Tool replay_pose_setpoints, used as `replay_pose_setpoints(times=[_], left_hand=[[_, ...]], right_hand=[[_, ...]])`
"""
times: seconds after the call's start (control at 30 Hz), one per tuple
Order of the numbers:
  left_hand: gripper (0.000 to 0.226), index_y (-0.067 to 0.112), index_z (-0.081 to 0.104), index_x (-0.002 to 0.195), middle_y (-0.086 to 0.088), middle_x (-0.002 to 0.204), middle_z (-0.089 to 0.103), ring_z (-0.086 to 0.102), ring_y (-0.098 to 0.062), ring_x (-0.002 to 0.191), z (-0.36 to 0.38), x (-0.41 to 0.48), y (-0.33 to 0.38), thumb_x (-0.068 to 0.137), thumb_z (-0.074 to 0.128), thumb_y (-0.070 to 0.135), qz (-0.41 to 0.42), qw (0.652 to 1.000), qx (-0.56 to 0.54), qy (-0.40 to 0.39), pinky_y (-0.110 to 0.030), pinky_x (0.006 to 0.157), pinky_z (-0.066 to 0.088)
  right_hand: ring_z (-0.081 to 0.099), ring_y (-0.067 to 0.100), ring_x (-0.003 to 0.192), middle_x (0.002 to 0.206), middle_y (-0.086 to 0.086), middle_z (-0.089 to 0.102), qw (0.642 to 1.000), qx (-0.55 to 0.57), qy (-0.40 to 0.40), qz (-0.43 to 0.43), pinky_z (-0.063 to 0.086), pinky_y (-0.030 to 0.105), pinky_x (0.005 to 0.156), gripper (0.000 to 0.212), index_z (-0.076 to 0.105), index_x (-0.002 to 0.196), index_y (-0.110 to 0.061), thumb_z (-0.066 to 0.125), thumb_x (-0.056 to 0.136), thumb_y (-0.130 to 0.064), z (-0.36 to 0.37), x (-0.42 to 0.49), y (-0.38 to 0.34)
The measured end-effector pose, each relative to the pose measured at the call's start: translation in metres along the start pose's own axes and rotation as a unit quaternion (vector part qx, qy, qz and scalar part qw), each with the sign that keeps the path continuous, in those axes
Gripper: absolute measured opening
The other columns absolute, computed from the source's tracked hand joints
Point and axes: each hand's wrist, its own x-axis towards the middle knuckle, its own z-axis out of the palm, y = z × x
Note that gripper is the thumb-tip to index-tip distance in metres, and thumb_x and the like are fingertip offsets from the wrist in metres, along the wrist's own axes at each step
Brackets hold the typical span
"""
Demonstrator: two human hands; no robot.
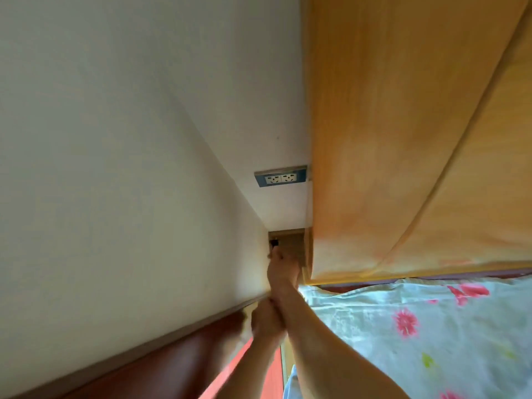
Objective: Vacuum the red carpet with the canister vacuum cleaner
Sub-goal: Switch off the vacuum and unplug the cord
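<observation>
I see a white wall (115, 139) and a thin gap. Below the wall socket (280, 178), a bit left, the left hand (266, 318) is blurry; I cannot tell its grip. Straight below the socket, the right hand (280, 269) reaches a small black plug (273, 243); holding or only touching, I cannot tell. I think the plug is hard and light: grab its body, not the cord. A wooden board (403, 139) stands right of the socket. The vacuum is out of sight.

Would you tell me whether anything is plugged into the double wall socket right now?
Empty: both outlets of the wall socket show bare holes, with no plug or cord in them.
</observation>
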Motion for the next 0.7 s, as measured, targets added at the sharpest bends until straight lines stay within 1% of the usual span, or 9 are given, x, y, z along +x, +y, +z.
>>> replay_pose_setpoints(times=[0.07, 0.1, 0.13, 0.2, 0.27, 0.4, 0.5, 0.6, 0.7], left_hand=[[0.027, 0.034, 0.053, 0.082, 0.016, 0.083, 0.059, 0.059, -0.012, 0.093, 0.0, -0.007, -0.009, 0.106, 0.04, 0.029, 0.0, 0.999, 0.041, -0.013, -0.022, 0.071, 0.038], [0.028, 0.033, 0.051, 0.079, 0.017, 0.077, 0.054, 0.057, -0.013, 0.087, 0.003, -0.012, -0.02, 0.105, 0.041, 0.029, 0.009, 0.999, 0.041, -0.023, -0.023, 0.068, 0.037], [0.026, 0.029, 0.056, 0.081, 0.012, 0.076, 0.058, 0.058, -0.017, 0.083, 0.007, -0.022, -0.023, 0.103, 0.043, 0.027, 0.012, 0.999, 0.038, -0.035, -0.027, 0.066, 0.038], [0.023, 0.014, 0.065, 0.093, -0.003, 0.086, 0.069, 0.061, -0.025, 0.081, 0.01, -0.034, -0.029, 0.1, 0.045, 0.022, 0.02, 0.999, 0.011, -0.026, -0.031, 0.061, 0.038], [0.021, 0.008, 0.064, 0.092, -0.007, 0.084, 0.068, 0.059, -0.027, 0.078, 0.004, -0.044, -0.029, 0.097, 0.045, 0.014, 0.039, 0.999, -0.01, -0.029, -0.031, 0.057, 0.036], [0.022, 0.018, 0.059, 0.079, -0.006, 0.075, 0.066, 0.066, -0.031, 0.08, -0.014, -0.079, -0.042, 0.098, 0.051, 0.014, 0.089, 0.994, -0.043, -0.042, -0.038, 0.072, 0.049], [0.018, 0.013, 0.064, 0.081, -0.012, 0.075, 0.07, 0.07, -0.033, 0.081, -0.033, -0.109, -0.067, 0.096, 0.054, 0.016, 0.132, 0.988, -0.039, -0.075, -0.044, 0.077, 0.054], [0.026, 0.012, 0.062, 0.073, -0.005, 0.064, 0.065, 0.07, -0.033, 0.073, -0.057, -0.143, -0.105, 0.092, 0.059, 0.029, 0.167, 0.981, -0.02, -0.1, -0.045, 0.074, 0.054], [0.035, 0.019, 0.06, 0.065, 0.0, 0.059, 0.062, 0.065, -0.024, 0.06, -0.086, -0.179, -0.157, 0.092, 0.064, 0.04, 0.18, 0.978, -0.016, -0.102, -0.031, 0.063, 0.051]], right_hand=[[0.054, 0.016, 0.083, 0.09, 0.001, 0.065, 1.0, -0.01, 0.014, -0.019, 0.041, 0.023, 0.073, 0.037, 0.069, 0.078, -0.015, 0.044, 0.103, -0.027, 0.006, 0.001, 0.027], [0.054, 0.017, 0.083, 0.086, 0.0, 0.062, 1.0, -0.004, 0.02, -0.014, 0.037, 0.024, 0.072, 0.04, 0.064, 0.07, -0.017, 0.044, 0.103, -0.026, 0.007, -0.004, 0.036], [0.054, 0.018, 0.082, 0.084, 0.0, 0.061, 1.0, 0.0, 0.025, -0.004, 0.035, 0.025, 0.069, 0.04, 0.062, 0.068, -0.018, 0.045, 0.103, -0.026, 0.008, -0.003, 0.038], [0.053, 0.021, 0.073, 0.075, 0.0, 0.058, 0.999, 0.029, 0.024, 0.014, 0.035, 0.027, 0.061, 0.041, 0.061, 0.067, -0.017, 0.045, 0.102, -0.03, 0.004, -0.013, 0.039], [0.046, 0.019, 0.056, 0.062, -0.002, 0.049, 0.996, 0.079, 0.003, 0.033, 0.033, 0.024, 0.051, 0.042, 0.059, 0.065, -0.019, 0.044, 0.102, -0.034, -0.005, -0.024, 0.042], [0.028, 0.005, 0.032, 0.051, -0.005, 0.035, 0.976, 0.181, -0.086, 0.085, 0.019, 0.015, 0.034, 0.038, 0.057, 0.076, -0.014, 0.042, 0.104, -0.036, -0.033, -0.059, 0.038], [0.026, 0.005, 0.033, 0.044, -0.009, 0.032, 0.962, 0.211, -0.143, 0.098, 0.022, 0.019, 0.034, 0.036, 0.057, 0.081, -0.012, 0.04, 0.105, -0.034, -0.054, -0.104, 0.039], [0.026, 0.007, 0.04, 0.051, -0.006, 0.032, 0.953, 0.23, -0.177, 0.089, 0.025, 0.019, 0.037, 0.036, 0.057, 0.083, -0.011, 0.038, 0.106, -0.032, -0.065, -0.16, 0.049], [0.024, 0.006, 0.037, 0.05, -0.006, 0.029, 0.947, 0.232, -0.206, 0.08, 0.023, 0.019, 0.036, 0.036, 0.056, 0.084, -0.009, 0.038, 0.106, -0.031, -0.065, -0.213, 0.069]])
